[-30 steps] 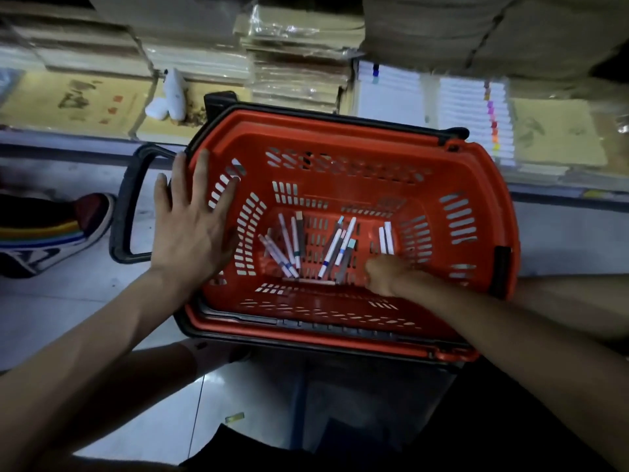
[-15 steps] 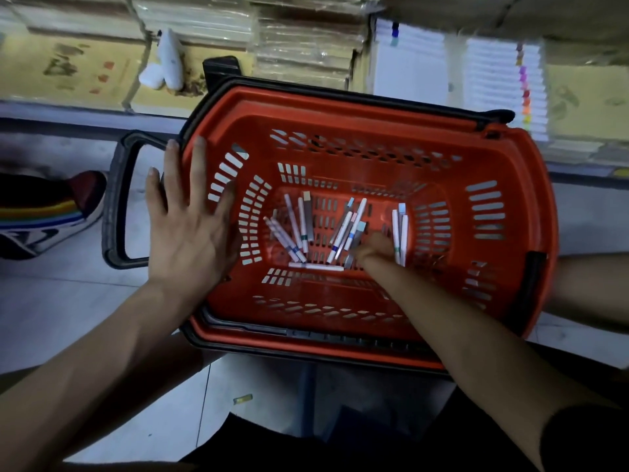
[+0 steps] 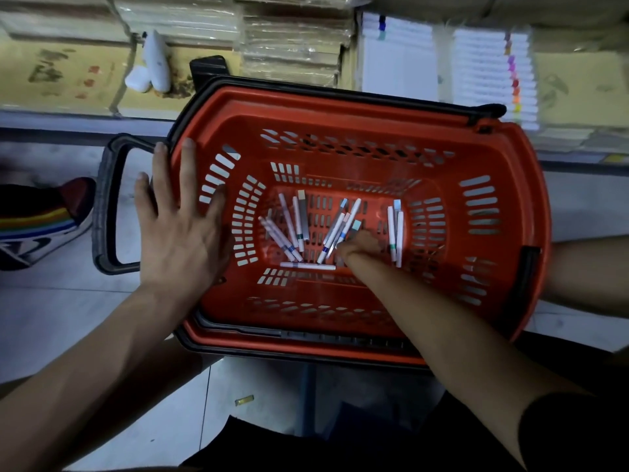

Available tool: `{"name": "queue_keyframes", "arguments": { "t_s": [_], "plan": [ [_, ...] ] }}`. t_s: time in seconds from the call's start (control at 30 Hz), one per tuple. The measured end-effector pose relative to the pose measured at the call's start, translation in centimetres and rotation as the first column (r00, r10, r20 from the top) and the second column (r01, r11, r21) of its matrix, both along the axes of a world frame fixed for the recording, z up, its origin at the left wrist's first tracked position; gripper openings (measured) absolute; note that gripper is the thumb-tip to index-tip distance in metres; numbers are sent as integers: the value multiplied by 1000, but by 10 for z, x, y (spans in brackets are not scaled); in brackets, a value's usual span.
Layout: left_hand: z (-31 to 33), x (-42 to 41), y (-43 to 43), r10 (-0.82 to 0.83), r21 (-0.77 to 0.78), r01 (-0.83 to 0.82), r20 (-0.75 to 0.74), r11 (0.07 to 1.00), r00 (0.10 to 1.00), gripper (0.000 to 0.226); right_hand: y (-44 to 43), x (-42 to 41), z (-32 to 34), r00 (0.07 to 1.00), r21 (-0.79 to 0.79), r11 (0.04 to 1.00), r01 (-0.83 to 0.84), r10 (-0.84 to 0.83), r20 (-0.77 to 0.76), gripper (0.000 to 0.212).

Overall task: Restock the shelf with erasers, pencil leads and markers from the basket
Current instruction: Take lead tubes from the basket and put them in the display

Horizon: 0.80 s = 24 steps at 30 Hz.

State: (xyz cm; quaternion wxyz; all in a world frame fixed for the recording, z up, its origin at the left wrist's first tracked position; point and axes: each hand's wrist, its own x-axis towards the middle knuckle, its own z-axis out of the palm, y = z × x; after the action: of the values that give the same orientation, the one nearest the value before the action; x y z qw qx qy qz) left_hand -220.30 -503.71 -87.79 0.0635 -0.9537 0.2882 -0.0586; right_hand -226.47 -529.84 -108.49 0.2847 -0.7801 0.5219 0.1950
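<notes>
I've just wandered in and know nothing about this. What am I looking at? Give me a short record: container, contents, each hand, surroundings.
container: orange basket with a black handle, on a tiled floor
contents: loose markers scattered on its bottom; no erasers or leads visible
left hand: flat, fingers spread, pressing on the basket's left rim
right hand: down among the markers, fingers curled; a grip cannot be confirmed
behind: shelf of wrapped paper stacks
left edge: a shoe

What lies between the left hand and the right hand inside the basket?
Head view: the slotted wall of the basket, then a loose group of markers on its floor.
</notes>
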Motion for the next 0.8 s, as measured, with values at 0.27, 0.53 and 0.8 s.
{"name": "queue_keyframes", "arguments": {
  "t_s": [0.27,0.53,0.8],
  "plan": [
    [2,1,-1,-1,6,1,-3,1000,1000,63,-6,-4,4,997,21,999,37,-36,-61,21],
    [1,-2,0,14,8,-13,-18,1000,1000,59,-10,-13,-2,994,-57,996,-68,63,-95,41],
    [5,-4,-3,-17,-9,17,-39,1000,999,59,-18,-16,3,994,-8,999,-46,45,-101,56]
  ]
}}
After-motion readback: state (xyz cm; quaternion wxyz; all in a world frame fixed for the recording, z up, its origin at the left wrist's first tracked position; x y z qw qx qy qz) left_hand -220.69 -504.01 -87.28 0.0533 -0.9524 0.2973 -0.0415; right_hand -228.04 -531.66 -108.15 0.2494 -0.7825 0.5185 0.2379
